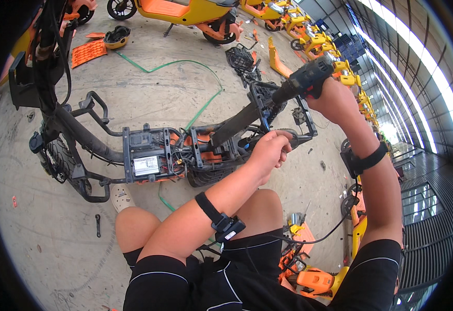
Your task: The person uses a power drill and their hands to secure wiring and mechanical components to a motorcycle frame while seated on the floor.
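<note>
My right hand (pixel 335 101) is wrapped round the grip of a dark cordless drill (pixel 309 78). The drill's nose points down and left over the rear rack of a stripped scooter frame (pixel 229 127). My left hand (pixel 272 155) is closed beside the rack's near side, its fingers curled together; whether something small is in them is hidden. In the middle of the frame lies an open bay with wires and a silver labelled box (pixel 146 166). The frame's front fork and wheel (pixel 60 155) are at the left.
A wrench (pixel 98 226) lies on the floor at the left. A green hose (pixel 200 114) runs under the frame. Beyond are an orange panel (pixel 88 53), a yellow helmet (pixel 117 37), a black basket (pixel 239 58) and rows of yellow scooters (pixel 185 13). Orange parts (pixel 314 280) lie near my right side.
</note>
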`<action>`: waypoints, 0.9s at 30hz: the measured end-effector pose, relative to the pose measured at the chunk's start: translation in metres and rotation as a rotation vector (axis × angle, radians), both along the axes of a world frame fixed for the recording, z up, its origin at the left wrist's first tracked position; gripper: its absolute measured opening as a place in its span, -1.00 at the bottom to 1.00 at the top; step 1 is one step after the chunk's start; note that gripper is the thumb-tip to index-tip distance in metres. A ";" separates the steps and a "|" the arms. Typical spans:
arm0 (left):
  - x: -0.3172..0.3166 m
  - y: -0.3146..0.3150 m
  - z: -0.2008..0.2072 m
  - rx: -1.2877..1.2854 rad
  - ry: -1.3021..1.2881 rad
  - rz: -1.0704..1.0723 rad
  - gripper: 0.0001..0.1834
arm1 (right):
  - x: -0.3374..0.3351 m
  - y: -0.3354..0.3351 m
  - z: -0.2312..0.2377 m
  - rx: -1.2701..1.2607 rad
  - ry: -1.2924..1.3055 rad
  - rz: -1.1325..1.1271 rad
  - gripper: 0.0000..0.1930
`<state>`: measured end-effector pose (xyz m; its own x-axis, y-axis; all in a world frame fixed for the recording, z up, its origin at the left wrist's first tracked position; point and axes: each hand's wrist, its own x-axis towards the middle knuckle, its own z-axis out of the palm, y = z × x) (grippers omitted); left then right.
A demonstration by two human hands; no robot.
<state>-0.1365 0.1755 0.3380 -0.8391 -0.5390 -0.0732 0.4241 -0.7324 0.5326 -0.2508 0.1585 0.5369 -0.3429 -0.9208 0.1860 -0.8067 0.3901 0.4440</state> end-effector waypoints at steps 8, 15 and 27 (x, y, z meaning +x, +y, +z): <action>-0.001 0.003 0.000 -0.005 -0.005 -0.006 -0.72 | 0.001 -0.003 0.002 0.009 0.024 0.020 -0.55; 0.000 0.005 0.001 -0.007 -0.025 -0.006 -0.74 | -0.001 0.001 -0.001 -0.021 -0.028 0.001 -0.54; -0.003 0.006 -0.001 -0.008 -0.025 -0.015 -0.74 | 0.000 0.000 -0.002 -0.025 0.020 -0.024 -0.53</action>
<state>-0.1392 0.1817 0.3369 -0.8448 -0.5274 -0.0898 0.3998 -0.7339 0.5492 -0.2508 0.1586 0.5347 -0.3606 -0.9073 0.2160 -0.7881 0.4203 0.4498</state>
